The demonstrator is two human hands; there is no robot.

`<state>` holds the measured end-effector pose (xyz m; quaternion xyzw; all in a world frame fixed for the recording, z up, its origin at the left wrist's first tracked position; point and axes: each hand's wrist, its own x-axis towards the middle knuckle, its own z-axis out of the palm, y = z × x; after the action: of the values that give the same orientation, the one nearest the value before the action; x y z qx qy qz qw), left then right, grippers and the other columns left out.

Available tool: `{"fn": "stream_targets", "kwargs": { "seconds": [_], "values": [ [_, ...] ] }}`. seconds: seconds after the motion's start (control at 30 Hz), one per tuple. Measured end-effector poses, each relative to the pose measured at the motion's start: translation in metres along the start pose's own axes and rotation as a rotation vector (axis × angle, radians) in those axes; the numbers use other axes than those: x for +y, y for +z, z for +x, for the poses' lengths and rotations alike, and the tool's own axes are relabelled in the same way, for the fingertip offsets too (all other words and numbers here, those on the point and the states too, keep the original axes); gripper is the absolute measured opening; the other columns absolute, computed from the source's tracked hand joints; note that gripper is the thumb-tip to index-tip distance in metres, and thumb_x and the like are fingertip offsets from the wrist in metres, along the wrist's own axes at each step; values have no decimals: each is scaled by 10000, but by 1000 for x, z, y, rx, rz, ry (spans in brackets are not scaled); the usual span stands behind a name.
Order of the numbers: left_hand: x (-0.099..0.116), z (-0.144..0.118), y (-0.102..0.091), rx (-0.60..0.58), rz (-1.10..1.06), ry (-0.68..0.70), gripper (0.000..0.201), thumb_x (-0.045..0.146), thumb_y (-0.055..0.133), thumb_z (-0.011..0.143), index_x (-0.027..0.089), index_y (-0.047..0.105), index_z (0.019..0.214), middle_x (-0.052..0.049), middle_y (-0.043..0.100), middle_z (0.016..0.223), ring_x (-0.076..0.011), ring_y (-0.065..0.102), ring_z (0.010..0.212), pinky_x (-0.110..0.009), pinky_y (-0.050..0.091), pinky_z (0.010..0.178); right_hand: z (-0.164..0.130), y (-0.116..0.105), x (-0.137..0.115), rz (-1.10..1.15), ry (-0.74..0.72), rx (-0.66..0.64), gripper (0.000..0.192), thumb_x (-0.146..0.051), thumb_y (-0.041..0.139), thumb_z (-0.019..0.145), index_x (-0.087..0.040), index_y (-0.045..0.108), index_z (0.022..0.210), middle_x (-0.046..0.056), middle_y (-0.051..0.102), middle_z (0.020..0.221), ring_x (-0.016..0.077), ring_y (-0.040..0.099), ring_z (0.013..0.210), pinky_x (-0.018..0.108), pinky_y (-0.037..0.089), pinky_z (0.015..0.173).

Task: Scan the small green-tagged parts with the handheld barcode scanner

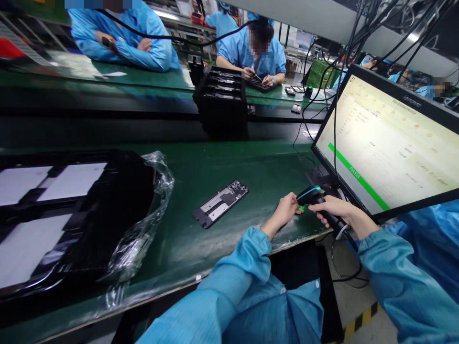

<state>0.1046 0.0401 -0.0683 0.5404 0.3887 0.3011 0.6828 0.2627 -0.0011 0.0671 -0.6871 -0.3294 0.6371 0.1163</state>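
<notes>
My right hand (339, 210) is wrapped around the handle of a black barcode scanner (311, 194) with a blue stripe along its head. Just under the scanner's nose, the fingers of my left hand (286, 209) are closed near the table edge. A green light spot falls at those fingertips, and whatever they pinch is too small or hidden to name. To the left of my left hand an opened phone body (221, 203) lies flat on the green table, its inner parts facing up.
A monitor (390, 138) with a green PASS bar stands at the right. Black trays with white sheets (71, 181) and clear plastic wrap (143, 229) lie at the left. Behind are a black rack (222, 98), hanging cables and co-workers, one (256, 52) handling a device.
</notes>
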Motion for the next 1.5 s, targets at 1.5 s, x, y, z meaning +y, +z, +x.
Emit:
{"fn": "stream_targets", "kwargs": {
  "seconds": [1.5],
  "values": [
    [-6, 2, 1, 1, 66, -6, 253, 73, 614, 771, 194, 414, 675, 12, 672, 615, -170, 716, 641, -219, 531, 556, -15, 4, -20, -116, 61, 7, 286, -332, 705, 781, -140, 552, 633, -10, 560, 527, 114, 534, 429, 240, 499, 417]
  ]
}}
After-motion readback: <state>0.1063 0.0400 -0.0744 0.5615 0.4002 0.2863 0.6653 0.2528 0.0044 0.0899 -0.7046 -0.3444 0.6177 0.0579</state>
